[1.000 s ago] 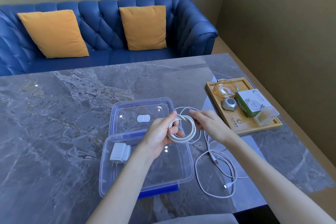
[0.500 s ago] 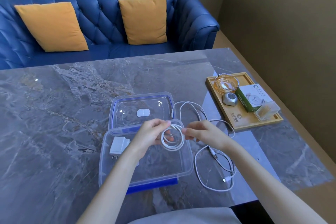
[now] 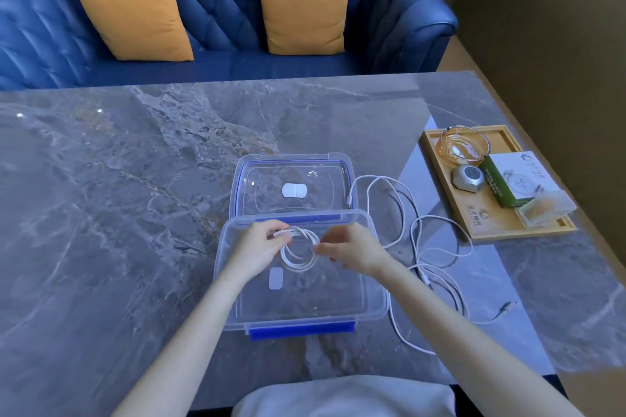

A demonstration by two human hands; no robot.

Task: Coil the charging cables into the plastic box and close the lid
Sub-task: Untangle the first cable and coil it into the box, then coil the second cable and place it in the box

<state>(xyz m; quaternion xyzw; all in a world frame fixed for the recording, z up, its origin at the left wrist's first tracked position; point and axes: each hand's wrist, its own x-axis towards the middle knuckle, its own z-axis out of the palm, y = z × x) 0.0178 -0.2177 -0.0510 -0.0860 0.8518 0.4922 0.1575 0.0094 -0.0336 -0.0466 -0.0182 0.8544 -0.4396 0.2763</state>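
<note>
Head view looks down at a clear plastic box on the grey bench. Both hands are over the box. The left hand pinches one side of a small white coil of cable, with its fingers curled round the loops. The right hand has its fingertips at the other side of the coil, with the fingers bent; I cannot tell if it really grips the coil or only touches it. The coil sits above the back part of the box, between the two hands. I cannot tell if it rests on the box floor.

A small white charger shows inside the box, just under the coil, partly hidden by the left wrist.

The lid lies open and flat behind the box, touching its back edge.

More loose cable lies in big messy loops on the bench, just right of the box.

A wooden tray is farther right of the box, past the loose cable. It holds a glass bowl, a small grey thing, a green and white carton and a clear little case.

A blue sofa with two orange pillows stands well behind the box, past the bench.
</note>
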